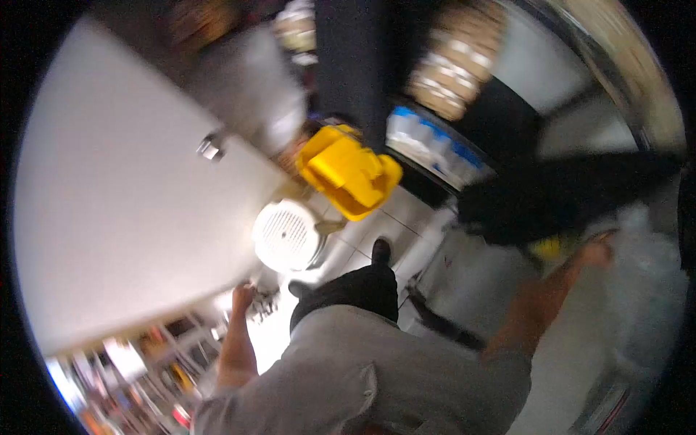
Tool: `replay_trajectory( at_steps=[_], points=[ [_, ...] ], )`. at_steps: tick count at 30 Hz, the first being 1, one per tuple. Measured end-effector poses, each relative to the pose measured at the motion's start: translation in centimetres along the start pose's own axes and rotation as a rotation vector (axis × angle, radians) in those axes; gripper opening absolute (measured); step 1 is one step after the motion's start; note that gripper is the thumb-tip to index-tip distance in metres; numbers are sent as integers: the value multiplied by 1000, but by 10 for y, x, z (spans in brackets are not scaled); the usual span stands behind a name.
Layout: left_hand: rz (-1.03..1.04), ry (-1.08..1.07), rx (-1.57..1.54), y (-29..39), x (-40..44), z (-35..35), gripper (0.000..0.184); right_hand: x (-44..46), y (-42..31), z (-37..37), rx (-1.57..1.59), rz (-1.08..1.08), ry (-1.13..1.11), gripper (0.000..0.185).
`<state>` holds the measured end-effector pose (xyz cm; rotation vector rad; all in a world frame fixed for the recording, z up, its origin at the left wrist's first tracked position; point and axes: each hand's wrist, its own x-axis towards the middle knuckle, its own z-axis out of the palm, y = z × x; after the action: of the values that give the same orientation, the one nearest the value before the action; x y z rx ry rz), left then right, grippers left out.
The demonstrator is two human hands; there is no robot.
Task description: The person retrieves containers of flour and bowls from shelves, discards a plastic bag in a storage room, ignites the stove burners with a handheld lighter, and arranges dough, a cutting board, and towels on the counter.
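My left hand (243,296) is raised beside the lower edge of a large white door (138,188); its fingers look curled, but blur hides whether they grip the edge. On the other side, my right hand (597,252) reaches out below a dark, blurred object (558,199). Cloudy clear plastic (649,290) lies close to that hand. Motion smears its fingers, so I cannot make out contact or a hold. A small yellow patch (549,247) shows near the right forearm.
Ahead on the tiled floor (395,214) stand a yellow bucket (348,174) and a round white stool-like piece with a holed top (285,235). Blue-capped containers (435,141) line a shelf at the upper right. Cluttered shelves (145,370) appear at lower left. The door has a metal knob (211,147).
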<state>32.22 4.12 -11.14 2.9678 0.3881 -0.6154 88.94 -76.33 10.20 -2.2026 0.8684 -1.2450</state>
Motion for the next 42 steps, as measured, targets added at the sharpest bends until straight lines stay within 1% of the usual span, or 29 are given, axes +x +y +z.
replay_trajectory(
  at_steps=[3,4,5,6,8,9,11,13,15,16,19,21,23,25,26,27,29,30,31,33,34,35,36,37,38,40,41,42],
  points=[
    [-226,-186,-532,45,-23,71,46,-61,3,67,-120,-120,-247,59],
    [-284,-60,-683,87,-40,14,48,-86,1,84,-131,-170,-314,58],
    [-522,-193,-729,133,-45,-56,48,-111,-2,101,-128,-224,-384,56],
    [-616,-118,-841,154,-55,-67,48,-137,-11,111,-114,-283,-457,55],
    [-777,-99,-1006,185,-74,-85,50,-192,-25,118,-72,-408,-608,53],
    [-757,-119,-988,187,-83,-73,51,-218,-32,116,-45,-459,-694,52],
    [-781,-249,-986,185,-100,-52,52,-274,-47,107,14,-545,-879,49],
    [-802,-275,-870,178,-120,-32,52,-331,-63,90,40,-651,-1085,47],
    [-864,-325,-875,163,-133,-20,51,-384,-77,68,54,-746,-1293,45],
    [-862,-309,-906,152,-138,-13,49,-411,-87,55,48,-776,-1396,43],
    [-875,-55,-991,121,-153,15,49,-488,-113,25,-37,-872,-1674,40],
    [-838,13,-1041,96,-168,30,52,-536,-130,4,-177,-882,-1857,38],
    [-878,110,-1194,74,-192,46,47,-579,-151,-13,-361,-849,-2003,36],
    [-969,175,-1276,57,-228,61,47,-617,-175,-26,-553,-815,-2091,34],
    [-1046,231,-1232,55,-249,76,48,-633,-186,-33,-652,-805,-2116,34],
    [-1081,252,-1246,55,-274,89,48,-650,-197,-40,-740,-796,-2137,33],
    [-1295,181,-1207,52,-324,116,47,-693,-221,-58,-873,-838,-2204,31],
    [-1380,122,-1214,51,-349,129,46,-722,-230,-72,-911,-899,-2263,31],
    [-1463,60,-1230,55,-369,140,44,-757,-238,-91,-914,-1023,-2345,30],
    [-1630,36,-1248,65,-408,155,42,-862,-255,-156,-880,-1417,-2527,27],
    [-1712,34,-1247,71,-421,161,40,-914,-244,-182,-522,-1814,-2585,26],
    [-1778,58,-1275,77,-433,161,41,-948,-261,-232,-548,-2107,-2510,27],
    [-1861,155,-1316,83,-441,165,42,-994,-243,-255,-418,-2087,-2587,29],
    [-1942,251,-1351,89,-447,169,42,-1008,-252,-308,-389,-2139,-2580,29],
    [-1965,247,-1359,95,-452,167,42,-1012,-266,-362,-352,-2118,-2701,31],
    [-1965,414,-1432,101,-468,152,48,-1050,-254,-429,78,-2353,-2652,35],
    [-1989,407,-1425,103,-476,148,48,-1056,-259,-468,166,-2421,-2579,38],
    [-2052,419,-1549,103,-483,145,48,-1048,-270,-511,368,-2440,-2527,38]
  ],
)
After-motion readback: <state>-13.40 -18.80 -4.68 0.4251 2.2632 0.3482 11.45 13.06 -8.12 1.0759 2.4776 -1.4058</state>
